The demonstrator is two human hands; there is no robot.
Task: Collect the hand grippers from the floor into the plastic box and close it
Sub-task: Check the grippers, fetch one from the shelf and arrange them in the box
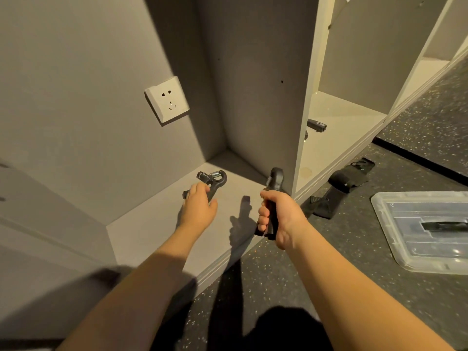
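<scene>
A black hand gripper (214, 179) with a metal spring lies on the grey bottom shelf of an open cabinet. My left hand (200, 205) lies over its handles, fingers spread and touching them, not closed around them. My right hand (276, 216) is shut on a second black hand gripper (274, 182), held upright above the shelf's front edge. The clear plastic box (395, 239) sits on the dark floor at the right, its lid with a black handle on top. A third black gripper-like object (316, 125) lies in the neighbouring white compartment.
A wall socket (167, 98) is on the cabinet's left wall. Black straps and a pad (342, 183) lie on the speckled floor in front of the white compartment. A vertical divider panel (301, 122) stands right of my right hand.
</scene>
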